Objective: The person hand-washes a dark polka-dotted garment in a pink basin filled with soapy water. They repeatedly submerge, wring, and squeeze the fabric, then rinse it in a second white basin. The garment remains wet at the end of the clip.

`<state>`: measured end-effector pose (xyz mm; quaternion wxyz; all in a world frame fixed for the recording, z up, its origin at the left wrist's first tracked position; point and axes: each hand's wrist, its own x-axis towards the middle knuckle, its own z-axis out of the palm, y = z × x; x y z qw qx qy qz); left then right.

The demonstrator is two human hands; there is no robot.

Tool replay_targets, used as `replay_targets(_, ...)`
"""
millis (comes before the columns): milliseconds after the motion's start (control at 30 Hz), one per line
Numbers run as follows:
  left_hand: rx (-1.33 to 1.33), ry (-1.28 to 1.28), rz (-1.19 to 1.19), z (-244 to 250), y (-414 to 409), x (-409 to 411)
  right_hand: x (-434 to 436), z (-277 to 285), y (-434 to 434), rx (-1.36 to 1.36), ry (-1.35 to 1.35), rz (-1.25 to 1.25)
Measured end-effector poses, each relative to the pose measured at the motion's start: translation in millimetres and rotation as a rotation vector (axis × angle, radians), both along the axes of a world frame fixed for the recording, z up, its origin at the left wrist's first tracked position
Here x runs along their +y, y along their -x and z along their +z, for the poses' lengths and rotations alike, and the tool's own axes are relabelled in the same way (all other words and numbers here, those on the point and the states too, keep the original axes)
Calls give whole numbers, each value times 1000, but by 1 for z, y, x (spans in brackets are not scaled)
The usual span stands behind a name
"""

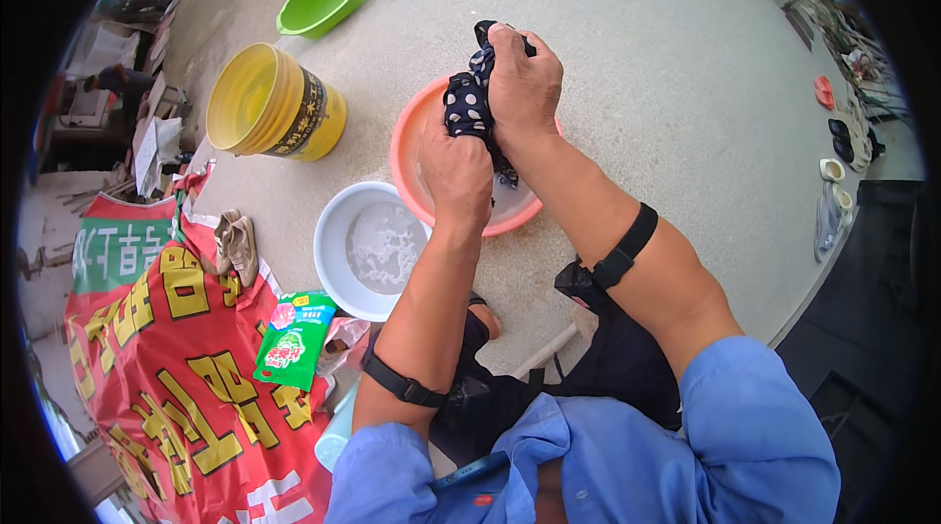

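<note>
A dark cloth with white polka dots (465, 106) is bunched and twisted between my two hands, above a pink plastic basin (406, 128). My left hand (457, 169) grips its lower part, nearer to me. Farther out, my right hand (528, 79) is closed around the upper part, and a dark end pokes out over the fist. Some of the fabric hangs down below my hands toward the basin. Cloudy water (514, 202) shows inside the basin, partly hidden by my arms. Beside it, a pale blue basin (328, 248) holds water with white suds (386, 252).
A yellow bucket (323, 116) and a green basin (323, 2) stand on the concrete to the left. A red banner (220, 406) bears shoes (237, 244) and a green packet (295, 340). More shoes (834, 211) line the right edge. A person (125, 83) is at far left.
</note>
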<state>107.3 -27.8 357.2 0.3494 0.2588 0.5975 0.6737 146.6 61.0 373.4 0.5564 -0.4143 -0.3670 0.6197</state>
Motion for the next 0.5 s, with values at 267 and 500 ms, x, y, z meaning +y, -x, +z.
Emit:
replay_targets(267, 145, -8, 99, -6, 5, 4, -4, 8, -1, -20, -104, -47)
replay_targets(500, -446, -283, 294, 13, 53, 16, -33, -2, -4, -358, -386, 274)
